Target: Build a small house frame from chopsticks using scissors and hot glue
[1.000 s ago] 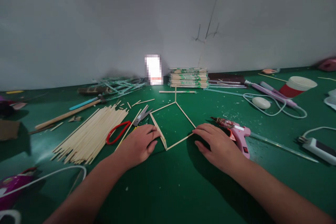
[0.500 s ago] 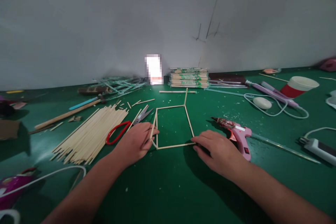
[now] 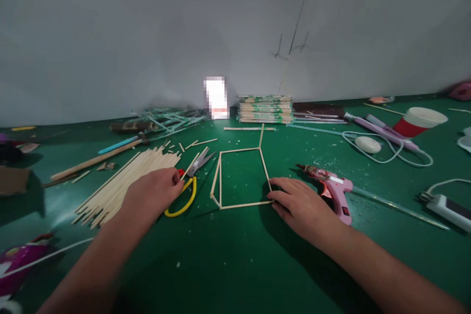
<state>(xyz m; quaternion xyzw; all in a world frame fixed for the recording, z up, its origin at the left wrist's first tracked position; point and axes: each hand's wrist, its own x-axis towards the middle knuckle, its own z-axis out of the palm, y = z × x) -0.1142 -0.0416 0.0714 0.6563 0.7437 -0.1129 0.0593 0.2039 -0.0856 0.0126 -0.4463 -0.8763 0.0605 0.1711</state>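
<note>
Where the frame's near right corner rests on the green tabletop (image 3: pixel 235 255), my right hand (image 3: pixel 300 203) is set against it, fingers and thumb drawn in narrow about the joint.

Stick frame (image 3: pixel 241 205), one: pale wood, in front of me between my hands; four-sided outline, with one stick running off the far right corner and a narrow triangle of sticks along the left side.

My left hand (image 3: pixel 150 194), apart from the frame: fingers curled in narrow beside the scissors (image 3: pixel 198 162), at the lower end of a loose stick (image 3: pixel 189 167). I cannot tell whether they grip it.

Scissors, one pair: blades parted, pointing away from me, red and yellow handles partly hidden by my left hand.

Pile of sticks (image 3: pixel 114 191), one: laid roughly parallel, partly under my left hand and forearm in view.

Pink glue gun (image 3: pixel 336 189), one: on its side just beyond my right hand, nozzle toward the left, a clear rod (image 3: pixel 397 206) extending from its back.

Wrapped stick bundles (image 3: pixel 265 110), stacked: beyond the frame, near the wall.

Paper cup (image 3: pixel 414 120), one: red and white, tilted, far right.
</note>
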